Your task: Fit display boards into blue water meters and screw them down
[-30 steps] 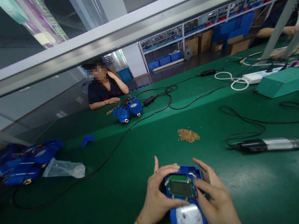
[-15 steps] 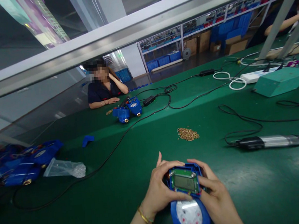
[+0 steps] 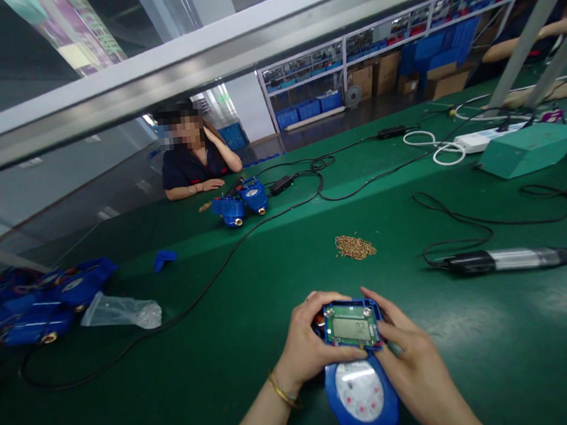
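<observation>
A blue water meter [image 3: 361, 391] with a round white dial lies in front of me on the green table. Its upper housing holds a green circuit board with a small LCD screen [image 3: 352, 329], which shows digits. My left hand [image 3: 307, 342] grips the housing from the left, thumb along its lower edge and fingers over the top. From the right, my right hand [image 3: 407, 347] wraps round the same housing, its fingers at the board's right side. Beyond the hands lies a pile of small brass-coloured screws [image 3: 355, 246].
An electric screwdriver [image 3: 516, 259] lies at right, its cord running to a green box [image 3: 531, 149]. Several blue meters [image 3: 29, 317] and a clear plastic bag [image 3: 118, 311] are at left. Two more meters [image 3: 240, 203] stand near a seated person [image 3: 197, 160] across the table. Black cables cross the tabletop.
The screen, blank-looking before, now shows digits. The housing is tilted a little more upright, and my left hand's raised finger has come down onto it. The view has shifted slightly.
</observation>
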The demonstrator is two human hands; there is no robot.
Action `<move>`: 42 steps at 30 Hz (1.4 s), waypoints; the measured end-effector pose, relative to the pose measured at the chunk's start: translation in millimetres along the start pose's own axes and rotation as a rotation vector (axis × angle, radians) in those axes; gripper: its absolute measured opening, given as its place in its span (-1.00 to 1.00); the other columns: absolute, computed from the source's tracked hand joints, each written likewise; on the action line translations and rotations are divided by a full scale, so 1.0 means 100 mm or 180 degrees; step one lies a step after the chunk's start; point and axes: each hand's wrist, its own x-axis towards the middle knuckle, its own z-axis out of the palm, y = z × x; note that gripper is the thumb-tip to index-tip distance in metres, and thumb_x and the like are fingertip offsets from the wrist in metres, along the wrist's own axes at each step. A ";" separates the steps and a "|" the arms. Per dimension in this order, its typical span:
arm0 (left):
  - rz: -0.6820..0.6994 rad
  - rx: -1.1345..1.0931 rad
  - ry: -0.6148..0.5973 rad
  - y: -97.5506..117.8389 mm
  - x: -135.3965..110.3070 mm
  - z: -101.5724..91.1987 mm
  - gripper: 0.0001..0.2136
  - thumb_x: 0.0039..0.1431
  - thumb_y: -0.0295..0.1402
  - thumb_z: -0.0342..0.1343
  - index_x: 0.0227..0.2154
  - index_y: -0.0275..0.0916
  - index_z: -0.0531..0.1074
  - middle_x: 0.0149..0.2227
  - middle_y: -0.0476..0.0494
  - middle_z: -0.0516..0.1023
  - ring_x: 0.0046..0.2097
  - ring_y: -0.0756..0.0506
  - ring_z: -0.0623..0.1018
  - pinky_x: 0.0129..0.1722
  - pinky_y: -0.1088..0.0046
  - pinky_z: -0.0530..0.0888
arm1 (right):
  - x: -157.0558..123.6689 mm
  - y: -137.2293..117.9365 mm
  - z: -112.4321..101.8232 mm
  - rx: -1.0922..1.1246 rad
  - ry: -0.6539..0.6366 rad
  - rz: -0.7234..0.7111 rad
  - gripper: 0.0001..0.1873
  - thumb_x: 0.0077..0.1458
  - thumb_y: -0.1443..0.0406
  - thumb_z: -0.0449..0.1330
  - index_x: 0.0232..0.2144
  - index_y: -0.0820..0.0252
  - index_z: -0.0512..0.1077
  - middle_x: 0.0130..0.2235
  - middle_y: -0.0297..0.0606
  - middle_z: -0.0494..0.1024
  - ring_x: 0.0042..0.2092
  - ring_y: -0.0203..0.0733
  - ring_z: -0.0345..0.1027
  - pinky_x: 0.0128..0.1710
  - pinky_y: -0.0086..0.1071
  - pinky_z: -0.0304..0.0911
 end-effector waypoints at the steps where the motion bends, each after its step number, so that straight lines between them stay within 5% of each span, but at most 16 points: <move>1: 0.0010 -0.0001 -0.0004 0.00 0.00 0.00 -0.41 -0.31 -0.16 0.51 -0.12 -0.18 0.53 -0.14 -0.14 0.61 -0.10 -0.19 0.57 -0.07 0.31 0.47 | -0.01 0.00 -0.02 -0.0096 0.0012 -0.0073 -0.65 0.20 0.34 0.04 -0.10 0.12 0.59 0.22 -0.06 0.36 0.19 0.06 0.33 0.09 0.01 0.36; 6: 0.0048 -0.0003 0.0025 -0.02 -0.02 0.00 -0.41 -0.30 -0.18 0.51 -0.12 -0.17 0.53 -0.15 -0.13 0.61 -0.11 -0.19 0.57 -0.07 0.30 0.47 | -0.09 0.00 -0.11 -0.0557 0.0260 -0.0538 -0.68 0.27 0.31 0.04 -0.11 0.23 0.57 0.13 -0.01 0.47 0.06 0.00 0.46 -0.05 -0.20 0.50; 11: 0.0065 -0.0030 0.0055 -0.03 -0.02 0.01 -0.40 -0.34 -0.23 0.53 -0.13 -0.17 0.53 -0.16 -0.12 0.60 -0.13 -0.18 0.56 -0.07 0.30 0.46 | -0.20 -0.05 -0.16 -0.0705 0.0675 -0.0658 -0.72 0.26 0.35 0.11 -0.02 0.21 0.49 0.06 -0.14 0.54 0.02 -0.12 0.50 0.04 -0.32 0.44; 20: 0.0211 0.0001 0.0058 -0.04 -0.03 0.03 -0.42 -0.30 -0.18 0.51 -0.13 -0.17 0.53 -0.15 -0.12 0.61 -0.13 -0.17 0.54 -0.09 0.31 0.46 | -0.21 -0.16 -0.08 -0.0849 0.0817 -0.0870 -0.77 0.26 0.37 0.12 -0.07 0.28 0.49 0.05 -0.05 0.54 -0.03 -0.09 0.52 0.01 -0.29 0.43; 27: 0.0332 -0.0032 0.0050 -0.04 -0.02 0.03 -0.40 -0.31 -0.25 0.53 -0.10 -0.14 0.51 -0.06 -0.14 0.59 -0.03 -0.20 0.54 0.05 0.24 0.43 | -0.21 -0.15 -0.09 -0.0818 0.0597 -0.0746 -0.80 0.31 0.34 0.06 -0.16 0.22 0.48 0.09 -0.07 0.49 0.06 -0.05 0.44 0.05 -0.18 0.34; 30: 0.0389 -0.0129 0.0045 -0.03 -0.01 0.03 -0.39 -0.35 -0.29 0.54 -0.11 -0.16 0.51 0.08 -0.18 0.50 0.11 -0.23 0.48 0.15 0.21 0.39 | -0.20 -0.14 -0.12 -0.0765 0.0576 -0.0754 -0.83 0.31 0.34 0.07 -0.19 0.18 0.47 0.11 -0.06 0.45 0.13 0.04 0.34 0.12 0.02 0.25; 35: 0.0170 -0.0248 -0.0018 0.00 -0.03 0.05 -0.38 -0.29 -0.32 0.52 -0.07 -0.18 0.48 0.03 -0.17 0.55 0.06 -0.20 0.54 0.10 0.26 0.43 | -0.18 -0.13 -0.17 -0.0914 0.0487 -0.0964 -0.81 0.28 0.29 0.10 -0.10 0.22 0.42 0.13 0.08 0.40 0.23 0.24 0.15 0.12 0.36 0.07; 42: 0.0021 -0.0177 0.0134 0.03 -0.03 0.13 -0.35 -0.32 -0.23 0.52 -0.05 -0.21 0.50 0.02 -0.20 0.57 0.04 -0.23 0.56 0.05 0.25 0.45 | -0.28 -0.06 -0.14 -0.0993 0.0575 -0.0796 -0.69 0.27 0.36 0.11 0.04 0.14 0.43 0.27 -0.04 0.28 0.29 0.23 0.11 0.17 0.30 0.08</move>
